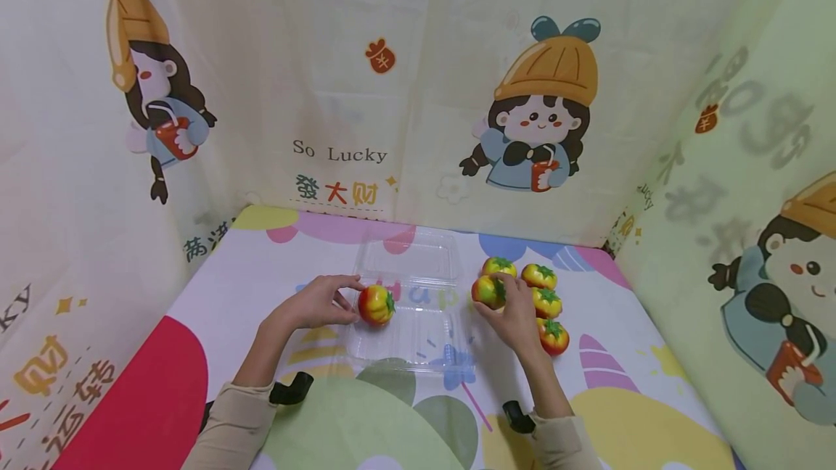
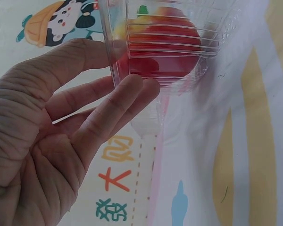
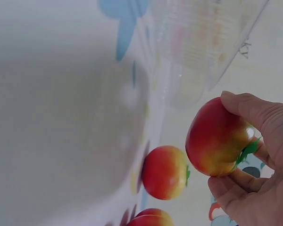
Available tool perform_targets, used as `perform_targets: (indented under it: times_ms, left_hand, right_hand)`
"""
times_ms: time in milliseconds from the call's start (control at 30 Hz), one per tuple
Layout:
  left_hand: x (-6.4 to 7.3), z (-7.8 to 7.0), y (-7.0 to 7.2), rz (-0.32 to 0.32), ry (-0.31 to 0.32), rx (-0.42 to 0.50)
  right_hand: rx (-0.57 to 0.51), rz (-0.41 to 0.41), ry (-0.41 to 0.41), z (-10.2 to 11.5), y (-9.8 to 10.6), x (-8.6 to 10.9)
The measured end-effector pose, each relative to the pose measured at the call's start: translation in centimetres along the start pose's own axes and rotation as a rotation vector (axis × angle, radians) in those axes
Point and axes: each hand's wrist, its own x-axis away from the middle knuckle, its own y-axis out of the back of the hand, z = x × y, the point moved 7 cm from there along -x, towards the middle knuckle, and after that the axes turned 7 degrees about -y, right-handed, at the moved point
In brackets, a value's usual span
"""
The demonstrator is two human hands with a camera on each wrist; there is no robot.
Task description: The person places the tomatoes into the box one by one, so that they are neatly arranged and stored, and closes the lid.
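A clear plastic clamshell box point(image 1: 408, 343) lies on the table with its lid point(image 1: 408, 256) folded back. One red-and-yellow tomato-like fruit point(image 1: 375, 306) with a green leafy top sits inside at its left side. At the box's left wall, my left hand point(image 1: 324, 302) grips the rim between fingers and thumb; through the ribbed plastic point(image 2: 174, 42) the fruit shows red. My right hand point(image 1: 516, 308) holds a second such fruit point(image 3: 219, 139) between thumb and fingers, raised off the table to the right of the box.
Several matching fruits stand on the table right of the box, among them a back one point(image 1: 498, 265) and a front one point(image 1: 554, 338). A colourful printed cloth point(image 1: 313, 412) covers the table. Patterned curtains point(image 1: 431, 107) close in the back and both sides.
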Motion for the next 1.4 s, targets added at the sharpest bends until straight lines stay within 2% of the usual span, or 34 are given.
perform_targets:
  times_ms: [633, 900, 1400]
  left_hand:
    - [-0.1, 0.2, -0.1, 0.002, 0.001, -0.007]
    - [-0.1, 0.3, 0.0, 0.002, -0.045, -0.006]
    - [0.0, 0.2, 0.0, 0.001, -0.045, -0.01]
  right_hand:
    - [-0.027, -0.003, 0.081, 3.3, -0.1, 2.0]
    - [-0.042, 0.005, 0.118, 4.4, -0.5, 2.7]
    - [-0.072, 0.022, 0.176, 6.2, -1.9, 4.1]
